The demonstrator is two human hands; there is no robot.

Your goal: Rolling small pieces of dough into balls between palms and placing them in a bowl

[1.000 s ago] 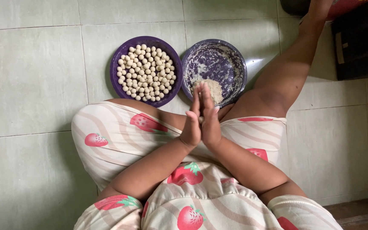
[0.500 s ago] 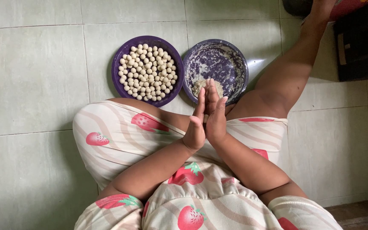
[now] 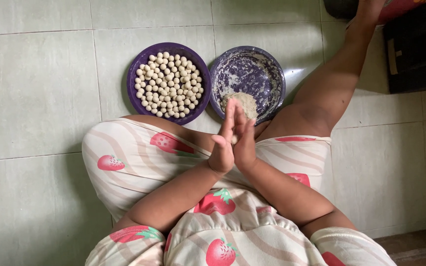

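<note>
Seated on the tiled floor (image 3: 35,98), the person presses the left hand (image 3: 223,148) flat against the right hand (image 3: 245,145), whatever lies between hidden, just near of a purple bowl (image 3: 272,74) of dough (image 3: 245,102), right of a purple plate (image 3: 136,101) of dough balls (image 3: 169,84).

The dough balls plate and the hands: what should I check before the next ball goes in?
1. Palms pressed together: left hand and right hand meet flat, ok.
2. Ball between the palms: hidden, cannot tell.
3. Room on the purple plate of dough balls: nearly full, not ok.
4. Dough left in the purple bowl: a small lump of dough remains, ok.
5. Plate and bowl within reach: just past the knees on the tiled floor, ok.
</note>
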